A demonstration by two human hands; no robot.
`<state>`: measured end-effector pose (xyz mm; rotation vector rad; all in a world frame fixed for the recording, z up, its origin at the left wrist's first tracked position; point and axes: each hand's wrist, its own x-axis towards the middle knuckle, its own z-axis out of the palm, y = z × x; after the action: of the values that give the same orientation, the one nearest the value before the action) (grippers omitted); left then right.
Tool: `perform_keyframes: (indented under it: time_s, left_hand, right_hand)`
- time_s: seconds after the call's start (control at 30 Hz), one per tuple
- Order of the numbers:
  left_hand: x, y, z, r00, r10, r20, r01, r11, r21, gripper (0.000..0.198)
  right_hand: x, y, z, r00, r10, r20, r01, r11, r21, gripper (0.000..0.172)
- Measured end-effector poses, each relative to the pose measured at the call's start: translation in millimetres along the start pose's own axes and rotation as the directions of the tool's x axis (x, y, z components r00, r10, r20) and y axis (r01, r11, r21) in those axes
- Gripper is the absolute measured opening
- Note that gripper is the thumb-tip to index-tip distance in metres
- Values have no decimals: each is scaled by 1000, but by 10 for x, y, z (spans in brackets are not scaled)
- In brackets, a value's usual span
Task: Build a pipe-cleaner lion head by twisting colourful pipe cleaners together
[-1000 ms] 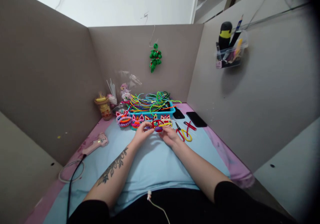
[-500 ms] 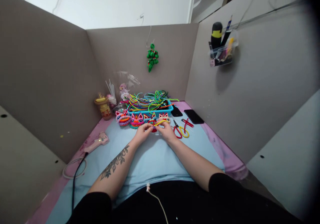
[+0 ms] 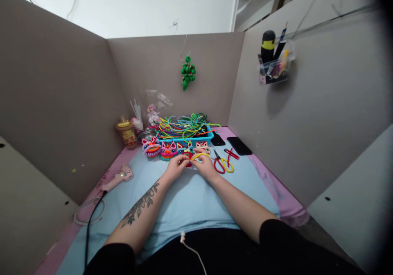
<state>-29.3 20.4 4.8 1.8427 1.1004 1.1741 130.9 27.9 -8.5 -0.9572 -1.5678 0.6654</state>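
Note:
My left hand (image 3: 176, 166) and my right hand (image 3: 205, 165) meet over the light blue mat (image 3: 184, 201). Together they pinch a small red pipe-cleaner piece (image 3: 188, 157) with a yellow pipe cleaner (image 3: 201, 155) arching from it over my right fingers. Both hands have their fingers closed on it. Just behind them lies a row of finished fuzzy cat-eared faces (image 3: 167, 150). A blue basket (image 3: 184, 137) heaped with coloured pipe cleaners stands behind those.
Red-and-yellow scissors (image 3: 223, 164) and red pliers (image 3: 231, 153) lie right of my hands, two dark phones (image 3: 238, 145) beyond. A pink glue gun (image 3: 118, 176) with its cable lies left, a lidded cup (image 3: 126, 133) at the back. Grey partitions enclose the desk.
My hands have stayed together on the piece, turning it a little; the yellow pipe cleaner now arches over my right fingers. The camera has shifted slightly.

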Motion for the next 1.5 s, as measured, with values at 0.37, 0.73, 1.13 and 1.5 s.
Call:
perform_keyframes:
  time_s: [0.37,0.73,1.13,1.5]
  left_hand:
    - [27,-98,-14,999,24,23,-24,1000,-6,24]
    - [11,-120,-13,993,110,36,-111,994,6,13]
    - [-55,2,-2,983,181,17,-180,963,199,12]
    - [-18,45,-20,951,243,-193,-194,950,244,18]
  right_hand:
    - [67,139,-19,983,180,47,-186,956,229,20]
    - [49,221,-24,907,316,277,-413,793,448,30]
    - [28,46,0,927,288,241,-360,863,354,26]
    - [40,121,-2,974,222,40,-225,945,237,20]
